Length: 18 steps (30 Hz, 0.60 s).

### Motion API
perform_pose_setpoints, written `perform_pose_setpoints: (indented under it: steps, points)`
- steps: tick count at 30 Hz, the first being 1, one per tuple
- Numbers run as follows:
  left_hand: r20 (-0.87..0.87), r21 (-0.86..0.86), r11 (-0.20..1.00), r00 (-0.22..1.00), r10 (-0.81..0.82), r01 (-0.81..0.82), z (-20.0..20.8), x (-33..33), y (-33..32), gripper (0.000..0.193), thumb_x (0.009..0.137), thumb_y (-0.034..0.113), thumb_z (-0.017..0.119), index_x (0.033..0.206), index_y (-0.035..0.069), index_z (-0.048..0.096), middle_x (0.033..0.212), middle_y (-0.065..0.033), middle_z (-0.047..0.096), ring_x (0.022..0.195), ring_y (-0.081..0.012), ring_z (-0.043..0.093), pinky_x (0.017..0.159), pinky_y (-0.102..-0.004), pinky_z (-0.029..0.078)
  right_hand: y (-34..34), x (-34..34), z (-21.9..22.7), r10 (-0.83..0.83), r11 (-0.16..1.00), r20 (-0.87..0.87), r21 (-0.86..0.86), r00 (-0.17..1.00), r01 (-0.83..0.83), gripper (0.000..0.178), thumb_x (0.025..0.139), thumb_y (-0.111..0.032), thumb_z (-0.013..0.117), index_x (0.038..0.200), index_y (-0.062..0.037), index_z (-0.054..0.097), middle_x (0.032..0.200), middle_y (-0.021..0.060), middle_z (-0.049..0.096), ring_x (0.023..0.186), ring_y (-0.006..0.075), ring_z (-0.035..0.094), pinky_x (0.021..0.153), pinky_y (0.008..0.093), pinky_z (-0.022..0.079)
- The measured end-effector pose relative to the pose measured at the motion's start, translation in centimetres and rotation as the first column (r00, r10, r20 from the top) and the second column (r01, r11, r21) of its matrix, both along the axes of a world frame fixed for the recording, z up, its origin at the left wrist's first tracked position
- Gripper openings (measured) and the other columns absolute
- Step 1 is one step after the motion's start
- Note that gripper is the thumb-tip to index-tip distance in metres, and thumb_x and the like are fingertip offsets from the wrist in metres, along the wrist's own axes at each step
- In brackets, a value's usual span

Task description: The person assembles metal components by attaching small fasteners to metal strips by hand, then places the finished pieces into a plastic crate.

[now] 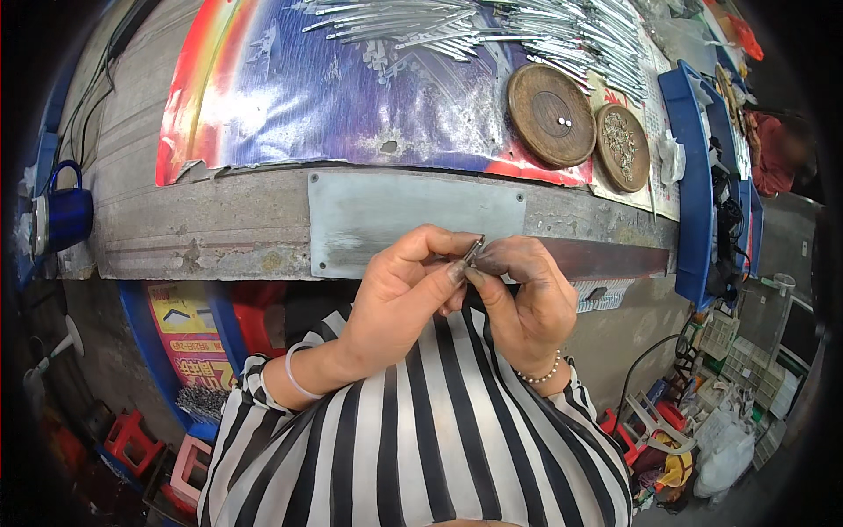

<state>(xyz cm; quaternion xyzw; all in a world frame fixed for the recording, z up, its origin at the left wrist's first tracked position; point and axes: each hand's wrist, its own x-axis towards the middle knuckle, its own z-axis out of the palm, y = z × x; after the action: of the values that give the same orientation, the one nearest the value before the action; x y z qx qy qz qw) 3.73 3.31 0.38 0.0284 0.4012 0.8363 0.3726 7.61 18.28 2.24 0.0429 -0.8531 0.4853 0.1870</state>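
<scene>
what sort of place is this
Probably a small metalworking or assembly workshop: silvery metal strips lie heaped on a worn workbench, and a small round wooden dish there holds many tiny pieces.

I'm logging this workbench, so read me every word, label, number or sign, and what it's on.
Yellow-and-pink poster, lower left: large characters and digits, which I won't copy.
Pale sheet, upper right: red characters, too small.
Newsprint-like sheet, right of centre: fine print, too small.
Metal piece between left hand and right hand: nothing readable.
</scene>
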Motion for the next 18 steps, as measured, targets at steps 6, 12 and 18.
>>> perform_pose_setpoints:
  steps: [6,12,18]
  points:
    - [-0.025,0.005,1.0,1.0,0.015,-0.015,-0.3,0.0,0.3,0.024,0.095,0.005,0.046,0.118,-0.001,0.052,0.086,-0.0006,0.054,0.07,-0.0044,0.047,0.06,-0.0182,0.04,0.1,-0.1,-0.7,-0.041,0.998,-0.018,0.038,0.999,0.042,0.021,0.071,0.004,0.07,0.089,-0.0019,0.06,0.081,0.0092,0.063,0.073,0.0232,0.062,0.064,0.0303,0.05]
    - [-0.032,0.049,0.999,0.999,0.013,-0.011,-0.5,-0.2,0.5,0.024,0.094,0.002,0.047,0.117,-0.002,0.052,0.087,-0.0009,0.053,0.07,-0.0048,0.046,0.06,-0.0187,0.04,0.5,-0.2,-1.3,-0.001,0.989,-0.004,-0.147,1.0,0.0,0.017,0.075,0.003,0.069,0.087,0.0029,0.058,0.082,0.0131,0.062,0.073,0.0199,0.061,0.065,0.0281,0.051]
    - [-0.119,0.142,0.99,0.992,0.038,-0.021,-0.9,-0.1,0.8,0.022,0.093,-0.001,0.047,0.114,-0.004,0.053,0.095,-0.0045,0.051,0.072,-0.0059,0.047,0.062,-0.0194,0.041,1.5,-0.6,-2.2,0.285,0.475,0.15,-0.88,0.947,-0.003,0.014,0.081,0.002,0.066,0.089,0.0028,0.054,0.09,0.0123,0.06,0.076,0.0143,0.061,0.065,0.0259,0.053]
